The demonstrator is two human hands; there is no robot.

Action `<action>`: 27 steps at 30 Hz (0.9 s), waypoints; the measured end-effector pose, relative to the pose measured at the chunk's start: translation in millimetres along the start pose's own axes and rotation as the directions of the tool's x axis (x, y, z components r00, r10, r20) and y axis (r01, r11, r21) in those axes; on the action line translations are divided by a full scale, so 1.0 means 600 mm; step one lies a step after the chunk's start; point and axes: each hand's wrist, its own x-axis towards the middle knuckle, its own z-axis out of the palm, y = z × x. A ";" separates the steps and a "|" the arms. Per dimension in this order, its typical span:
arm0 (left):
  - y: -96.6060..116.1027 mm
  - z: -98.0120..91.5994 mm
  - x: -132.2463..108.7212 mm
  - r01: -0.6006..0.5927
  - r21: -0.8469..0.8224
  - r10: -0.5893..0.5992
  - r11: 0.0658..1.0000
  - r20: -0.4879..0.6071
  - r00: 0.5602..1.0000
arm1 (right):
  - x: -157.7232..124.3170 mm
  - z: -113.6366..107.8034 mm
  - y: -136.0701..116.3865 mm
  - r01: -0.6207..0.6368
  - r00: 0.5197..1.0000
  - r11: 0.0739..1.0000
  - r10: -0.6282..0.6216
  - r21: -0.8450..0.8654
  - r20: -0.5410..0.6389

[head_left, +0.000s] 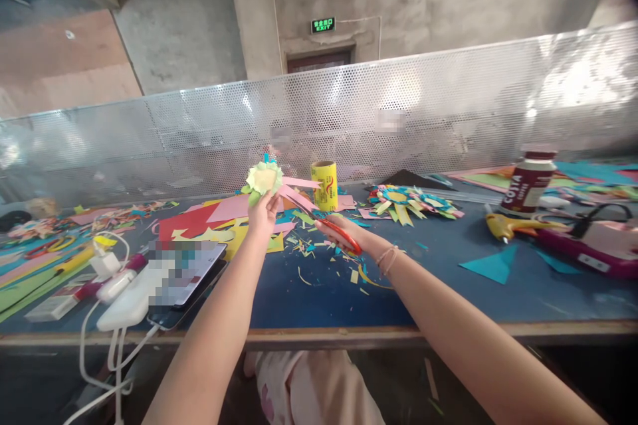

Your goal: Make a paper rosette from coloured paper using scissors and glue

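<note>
One concrete wall (423, 0) is rising at the back, well beyond the yellow tube, and one perforated screen (349, 109) is running across between the two. One blue table (309, 299) is carrying the tube (325, 196), which is standing upright and serving here as the landmark. One red sheet (192, 220) is lying to the left of the tube. Two bare hands are working close to it. The left hand (262, 214) is holding up one paper flower (264, 179), just left of the tube, its fingers pinching the lower edge. The right hand (355, 229) is gripping one pair of scissors (347, 238) in front of the tube, its fingers closing around the red handles. One bottle (528, 184) is standing well to the right of the tube, and one yellow glue gun (498, 227) is lying nearer than the bottle, also to its right. At least one phone (199, 272) is resting in front and to the left of it. Two rosettes (397, 194) are lying just to its right; two blue triangles (491, 267) are lying farther right and nearer. Two pink strips (302, 182) are trailing from the flower towards the tube, the scissor blades pointing along the lower one; whether they are touching, I cannot tell. Scraps (323, 249), too many to count, are littering the space before it.
</note>
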 end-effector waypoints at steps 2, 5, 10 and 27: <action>0.001 0.001 -0.002 -0.001 -0.005 0.001 1.000 -0.007 1.000 | 0.002 0.000 0.001 -0.005 1.000 1.000 0.005 0.000 0.004; 0.002 0.003 -0.003 0.007 -0.011 -0.007 1.000 -0.021 1.000 | 0.003 -0.001 0.000 0.001 1.000 1.000 -0.001 -0.005 0.007; -0.001 0.001 0.001 0.002 -0.012 -0.002 1.000 -0.013 1.000 | -0.003 -0.002 -0.004 0.031 0.999 0.999 -0.030 -0.028 0.016; -0.011 -0.004 0.004 -0.013 -0.009 0.013 1.000 0.059 0.998 | 0.006 0.001 0.007 0.103 0.993 0.992 -0.106 -0.071 -0.044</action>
